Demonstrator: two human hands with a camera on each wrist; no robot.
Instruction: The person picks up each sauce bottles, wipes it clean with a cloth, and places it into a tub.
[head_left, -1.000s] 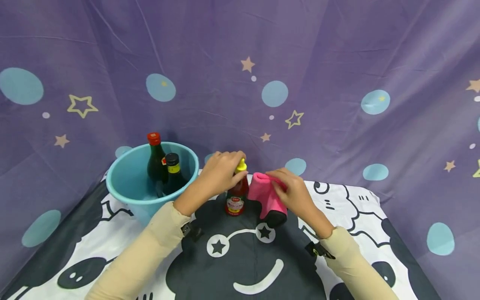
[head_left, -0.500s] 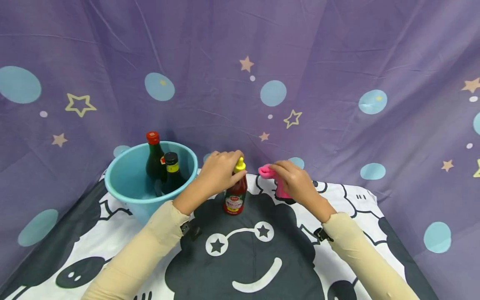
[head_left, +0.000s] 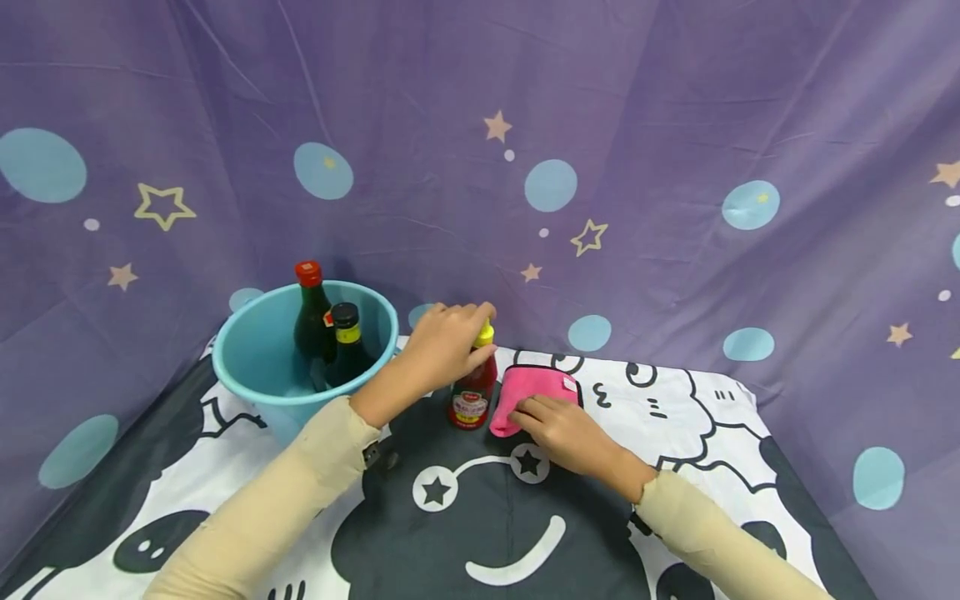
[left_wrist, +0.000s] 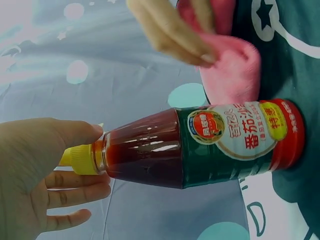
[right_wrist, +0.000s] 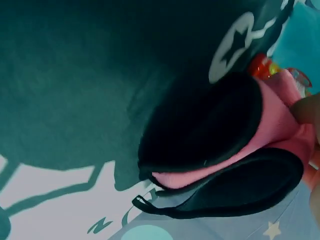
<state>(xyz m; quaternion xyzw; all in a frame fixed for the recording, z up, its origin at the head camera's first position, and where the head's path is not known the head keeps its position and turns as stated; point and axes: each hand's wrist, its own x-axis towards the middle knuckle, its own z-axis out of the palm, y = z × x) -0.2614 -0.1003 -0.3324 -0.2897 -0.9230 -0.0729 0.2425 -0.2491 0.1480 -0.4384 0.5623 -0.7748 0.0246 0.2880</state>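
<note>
A glass ketchup bottle (head_left: pixel 471 398) with a yellow cap stands upright on the table. My left hand (head_left: pixel 442 346) grips it by the cap and neck, thumb on one side and fingers on the other in the left wrist view. To its right, my right hand (head_left: pixel 558 432) pinches the near edge of a folded pink cloth (head_left: pixel 532 383), which has black trim and a small white tag. In the right wrist view the cloth (right_wrist: pixel 280 120) shows dark black-edged faces and a hanging loop, with the fingertips at the frame's right edge.
A light blue bucket (head_left: pixel 258 396) stands left of the ketchup bottle. Inside it lean a dark bottle with a red cap (head_left: pixel 307 273) and another with a black cap (head_left: pixel 345 315). A purple patterned curtain (head_left: pixel 660 117) hangs behind the table, which has a cartoon-print cover (head_left: pixel 420 558).
My right hand has lifted the pink cloth away, then brought it back down beside the ketchup bottle, turned and nearer me. The left hand keeps its grip on the bottle.
</note>
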